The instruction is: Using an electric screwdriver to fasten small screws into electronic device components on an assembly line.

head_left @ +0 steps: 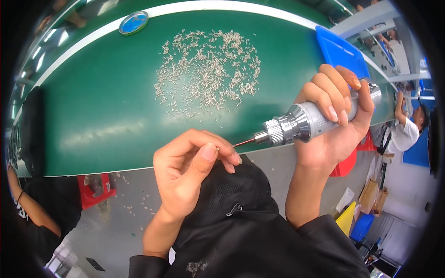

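My right hand (pixel 331 109) is wrapped round a silver electric screwdriver (pixel 315 119), which points left and slightly down. Its thin reddish bit (pixel 244 142) reaches to the fingertips of my left hand (pixel 187 164). The left thumb and forefinger are pinched together near the bit's tip, with a tiny pale piece (pixel 218 148) just showing between them; its kind is too small to make out. Beyond my hands, a wide scatter of small pale metallic pieces, like little pins or screws (pixel 211 69), lies on the green tabletop (pixel 106 102).
A round shallow dish with blue contents (pixel 133 22) stands at the far left of the table. The blue tray (pixel 340 51) lies at the far right. Red stools (pixel 95 190) stand below the table edge. Co-workers sit on the left and at the right (pixel 408 129).
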